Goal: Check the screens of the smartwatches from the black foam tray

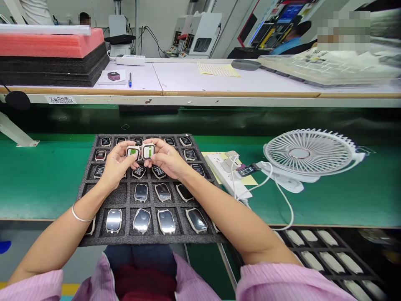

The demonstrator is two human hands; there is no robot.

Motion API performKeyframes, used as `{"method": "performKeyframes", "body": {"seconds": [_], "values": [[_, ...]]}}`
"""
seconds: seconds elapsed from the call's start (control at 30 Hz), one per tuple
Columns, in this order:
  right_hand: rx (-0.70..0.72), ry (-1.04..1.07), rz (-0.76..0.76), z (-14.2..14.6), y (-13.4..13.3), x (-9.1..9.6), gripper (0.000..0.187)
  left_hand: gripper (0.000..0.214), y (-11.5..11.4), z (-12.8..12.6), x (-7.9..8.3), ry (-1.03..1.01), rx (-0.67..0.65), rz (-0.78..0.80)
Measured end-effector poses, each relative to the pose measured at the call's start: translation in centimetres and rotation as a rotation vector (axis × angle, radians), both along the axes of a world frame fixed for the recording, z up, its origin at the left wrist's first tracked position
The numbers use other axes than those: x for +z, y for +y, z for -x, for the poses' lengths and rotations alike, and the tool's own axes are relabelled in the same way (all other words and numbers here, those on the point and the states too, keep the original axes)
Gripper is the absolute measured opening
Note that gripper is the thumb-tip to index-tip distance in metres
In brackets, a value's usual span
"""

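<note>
My left hand (117, 163) is closed around a smartwatch body (133, 153) whose lit screen shows white and green. Beside it, my right hand (167, 156) grips a second smartwatch body (148, 151), also lit white and green. The two watches are held side by side above a dark grey foam tray (117, 193). Several strapless watch bodies lie in its compartments; the far rows show white text on black screens. Nearer ones, such as a watch with a dark glossy screen (141, 192), show no text. My hands and forearms hide some compartments.
Right of the tray lie a white power strip (230, 175) with cables and a white fan (308, 152). A raised shelf (181, 81) behind carries red and black foam sheets (50, 44), a blue pen (130, 79) and papers. Lower right, another tray (341, 246) holds pale pieces.
</note>
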State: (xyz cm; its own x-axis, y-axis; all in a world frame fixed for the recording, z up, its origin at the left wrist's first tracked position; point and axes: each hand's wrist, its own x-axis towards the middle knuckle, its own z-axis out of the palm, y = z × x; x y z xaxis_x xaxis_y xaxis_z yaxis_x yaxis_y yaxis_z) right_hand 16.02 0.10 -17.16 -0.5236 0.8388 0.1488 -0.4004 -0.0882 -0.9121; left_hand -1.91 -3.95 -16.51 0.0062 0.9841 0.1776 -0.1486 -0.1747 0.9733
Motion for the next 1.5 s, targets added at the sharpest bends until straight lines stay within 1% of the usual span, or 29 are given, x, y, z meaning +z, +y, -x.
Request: {"method": "performKeyframes", "body": {"seconds": [0.07,0.17,0.23,0.33,0.47,0.67,0.83,1.07,1.23,1.5], "values": [[0.011,0.012,0.012,-0.02,-0.04,0.08,0.041,0.041,-0.01,0.00,0.04,-0.005,0.004,0.006],[0.004,0.005,0.028,0.08,-0.09,0.13,0.032,0.038,-0.01,0.01,0.07,-0.007,0.018,0.011],[-0.009,-0.014,0.033,0.17,-0.12,0.13,0.030,0.037,-0.02,0.02,0.08,-0.004,0.028,0.013],[-0.025,-0.035,0.031,0.25,-0.13,0.09,0.032,0.036,-0.05,0.01,0.09,0.001,0.037,0.020],[-0.027,-0.032,0.030,0.18,-0.10,0.03,0.030,0.038,-0.05,-0.05,0.14,0.000,0.038,0.018],[0.022,0.013,0.026,-0.06,0.00,0.05,0.040,0.038,-0.06,-0.06,0.19,-0.007,0.040,0.020],[0.007,-0.005,0.042,0.01,-0.03,0.20,0.031,0.037,0.00,-0.02,0.02,-0.001,0.042,0.019],[-0.028,-0.034,0.055,0.10,-0.01,0.20,0.029,0.037,0.12,-0.06,0.02,0.032,0.059,-0.013],[-0.030,-0.034,0.055,0.07,0.00,0.00,0.033,0.042,0.02,-0.07,0.05,0.049,0.063,-0.023],[-0.015,-0.034,-0.001,0.00,0.00,-0.20,0.046,0.049,0.23,-0.12,-0.07,0.048,0.058,-0.031]]}}
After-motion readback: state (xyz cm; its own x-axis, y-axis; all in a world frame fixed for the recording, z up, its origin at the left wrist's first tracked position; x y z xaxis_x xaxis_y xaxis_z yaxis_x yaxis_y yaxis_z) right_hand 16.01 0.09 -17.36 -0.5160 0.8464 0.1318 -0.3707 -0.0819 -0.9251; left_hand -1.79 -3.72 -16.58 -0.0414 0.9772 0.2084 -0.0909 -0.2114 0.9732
